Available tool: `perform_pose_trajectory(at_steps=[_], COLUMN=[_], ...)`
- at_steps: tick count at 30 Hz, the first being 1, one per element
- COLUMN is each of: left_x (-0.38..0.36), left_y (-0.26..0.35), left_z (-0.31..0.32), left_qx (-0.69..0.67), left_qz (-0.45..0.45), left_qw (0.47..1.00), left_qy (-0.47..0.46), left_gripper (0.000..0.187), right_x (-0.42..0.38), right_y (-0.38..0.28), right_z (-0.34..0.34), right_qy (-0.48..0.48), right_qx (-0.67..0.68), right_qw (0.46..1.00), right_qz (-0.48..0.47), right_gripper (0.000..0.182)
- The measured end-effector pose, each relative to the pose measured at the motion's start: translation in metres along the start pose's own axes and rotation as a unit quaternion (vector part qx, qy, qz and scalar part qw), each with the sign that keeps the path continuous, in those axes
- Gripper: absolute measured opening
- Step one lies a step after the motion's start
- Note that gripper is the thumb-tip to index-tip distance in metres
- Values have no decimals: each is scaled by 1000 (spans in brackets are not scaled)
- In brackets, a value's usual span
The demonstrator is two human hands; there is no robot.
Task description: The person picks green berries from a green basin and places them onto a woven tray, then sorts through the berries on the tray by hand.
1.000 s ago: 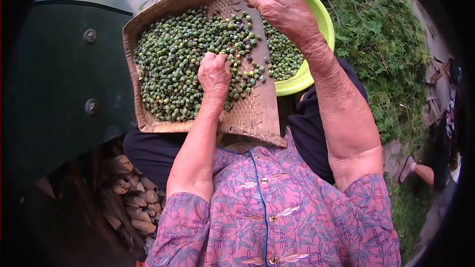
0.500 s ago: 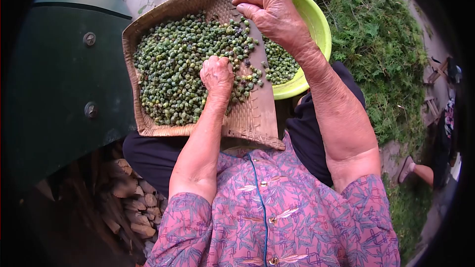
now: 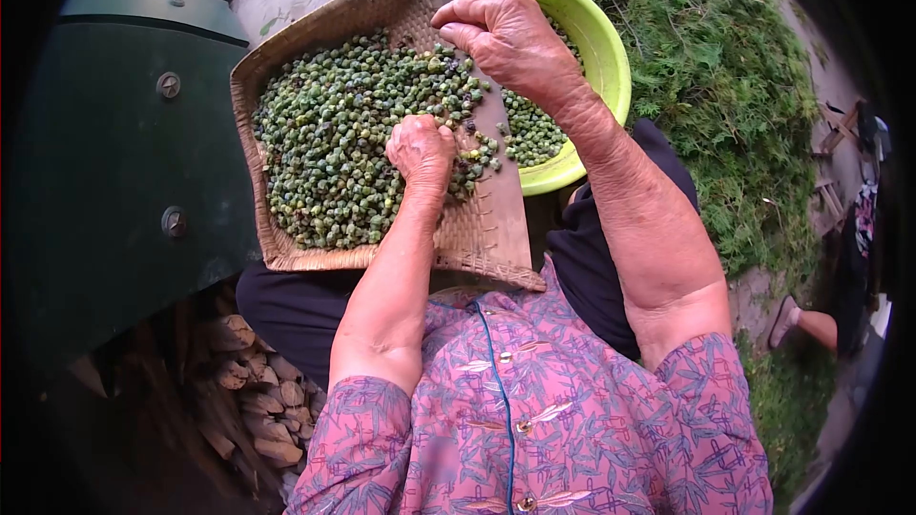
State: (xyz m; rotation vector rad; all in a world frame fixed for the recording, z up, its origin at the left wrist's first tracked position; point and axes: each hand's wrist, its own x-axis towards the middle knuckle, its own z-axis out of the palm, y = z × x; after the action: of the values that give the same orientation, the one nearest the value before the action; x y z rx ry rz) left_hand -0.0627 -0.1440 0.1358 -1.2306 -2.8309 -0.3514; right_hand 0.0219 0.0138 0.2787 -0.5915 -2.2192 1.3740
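A woven tray (image 3: 468, 259) lies tilted across my lap, heaped with small round green berries (image 3: 329, 143). My left hand (image 3: 420, 148) rests on the berries near their right edge, its fingers curled and their tips hidden. Over the tray's flat brown right edge, near the top, hovers my right hand (image 3: 487, 33); its thumb and forefinger are close together, and anything between them is too small to make out. A lime-green basin (image 3: 618, 67) with more berries inside sits beyond the tray's right edge, partly behind my right hand and forearm.
Cut green foliage (image 3: 706, 105) is piled on the right. A dark green panel with bolts (image 3: 143, 153) stands at the left, above split firewood (image 3: 272, 410). Another person's foot and lower leg (image 3: 801, 324) show at the far right.
My right hand has shifted slightly left and down relative to the tray. My left hand remains on the berries. The whole view has shifted a little.
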Motion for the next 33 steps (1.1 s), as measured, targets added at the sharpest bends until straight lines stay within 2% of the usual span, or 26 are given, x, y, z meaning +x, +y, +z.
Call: perform_pose_trajectory(at_steps=[2,6,8,12,14,16,17,18,21,23,26,31,33], left_x=[1,-5,-7,-10,-11,-11,-11,-12,-9,-7,-6,-5,-7], left_y=[0,-5,-13,-19,-20,-20,-22,-13,-3,-2,4,10,6], left_z=[-1,-3,-5,-8,-11,-15,-19,-31,-56,-66,-81,-96,-98], left_qx=[-13,-71,-73,-138,-135,-324,-414,-538,-671,-691,-712,-745,-743], left_qz=[-39,-31,-61,-45,-46,-68,-117,-175,-271,-276,-264,-251,-244], left_qw=[999,997,995,989,990,944,901,822,688,664,647,613,616], left_qy=[-29,-9,-10,33,20,-8,-60,-68,-60,-69,-72,-80,-89], left_gripper=[12,11,11,12,11,11,12,10,7,7,8,9,8], right_x=[-1,-2,-4,-4,-4,-4,-5,-6,-6,-8,-16,-20,-20], right_y=[-1,-1,0,0,-1,-2,-2,-3,1,4,2,3,0], right_z=[-1,-5,-5,-5,-6,-6,-7,-6,-3,2,14,30,30], right_qy=[-3,-9,-14,-9,-10,-1,0,-6,-55,-107,-166,-173,-183], right_qx=[-1,-14,-16,-19,-17,-9,-10,-9,-31,-81,-52,-24,-13], right_qw=[1000,1000,1000,1000,1000,1000,1000,1000,998,990,985,985,983], right_qz=[1,3,2,-4,1,-5,-6,-10,-30,-48,-15,-4,0], right_gripper=[21,21,21,21,21,21,21,21,21,23,29,26,23])
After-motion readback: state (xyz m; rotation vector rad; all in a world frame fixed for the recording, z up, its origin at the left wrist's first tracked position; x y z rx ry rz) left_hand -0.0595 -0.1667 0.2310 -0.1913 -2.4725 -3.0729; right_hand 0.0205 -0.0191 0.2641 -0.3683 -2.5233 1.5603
